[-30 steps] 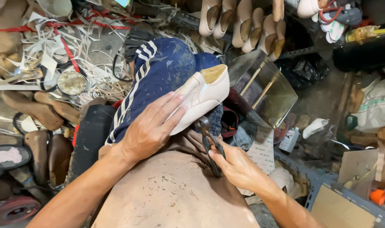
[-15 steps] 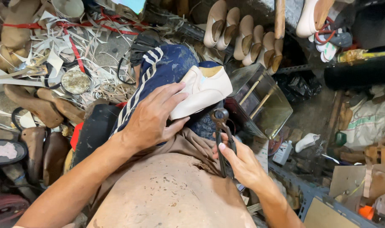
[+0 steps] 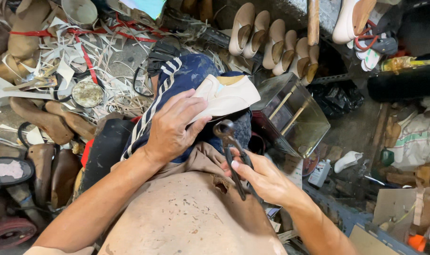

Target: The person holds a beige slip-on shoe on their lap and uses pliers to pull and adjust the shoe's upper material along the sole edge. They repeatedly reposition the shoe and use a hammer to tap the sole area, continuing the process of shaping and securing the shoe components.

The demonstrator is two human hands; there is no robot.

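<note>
A cream shoe upper on a last (image 3: 226,97) rests on my knee, which is covered by dark blue trousers with white stripes (image 3: 177,82). My left hand (image 3: 175,125) lies over the shoe's near side and presses it down. My right hand (image 3: 264,177) grips the handles of dark metal pincers (image 3: 231,151), whose round jaws sit just below the shoe's lower edge. A stained brown apron (image 3: 186,212) covers my lap beneath both hands.
A row of cream shoes on lasts (image 3: 271,42) stands at the back. Wooden lasts (image 3: 45,123) and white scrap strips (image 3: 73,61) litter the left. A clear box with sticks (image 3: 292,118) sits to the right, a small white bottle (image 3: 319,172) beside it.
The view has shifted slightly. My right hand has lifted the pincers' jaws closer to the shoe's edge. My left hand keeps its hold on the shoe.
</note>
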